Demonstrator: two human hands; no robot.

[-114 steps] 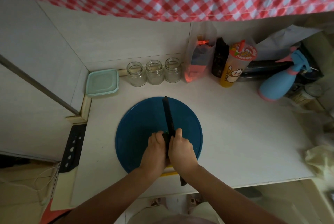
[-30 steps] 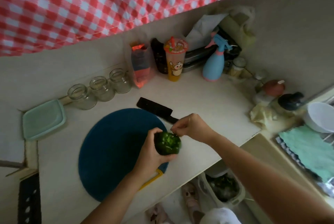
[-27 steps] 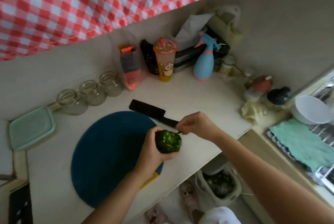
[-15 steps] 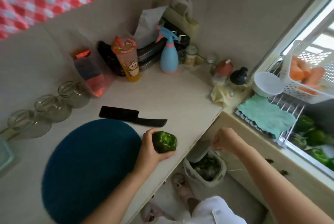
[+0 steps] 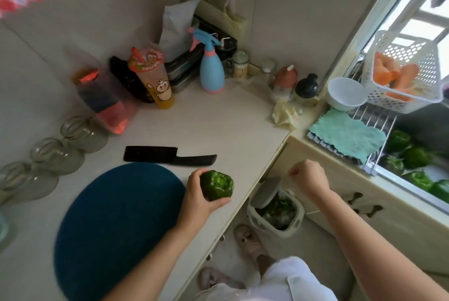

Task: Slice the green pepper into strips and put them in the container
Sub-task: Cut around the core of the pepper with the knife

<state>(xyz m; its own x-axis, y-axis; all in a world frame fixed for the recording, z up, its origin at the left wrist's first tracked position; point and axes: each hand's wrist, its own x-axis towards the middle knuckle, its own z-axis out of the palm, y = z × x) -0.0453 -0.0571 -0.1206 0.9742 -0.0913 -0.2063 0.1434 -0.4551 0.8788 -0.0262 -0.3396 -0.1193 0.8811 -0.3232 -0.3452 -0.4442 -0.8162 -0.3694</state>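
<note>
My left hand grips a green pepper with its cut top facing up, at the right rim of the round blue cutting board, near the counter's edge. My right hand hangs off the counter above an open waste bin; its fingers are curled and I see nothing in them. A black knife lies flat on the counter behind the board, untouched. A sliver of the pale teal container shows at the far left edge.
Three glass jars line the left back. A cartoon cup, a blue spray bottle and bottles crowd the corner. To the right are a white bowl, a teal cloth, a carrot basket and more peppers in the sink.
The knife was laid down behind the board. My right hand left the pepper's top and swung right over the bin. My view turned right; the left hand kept the pepper.
</note>
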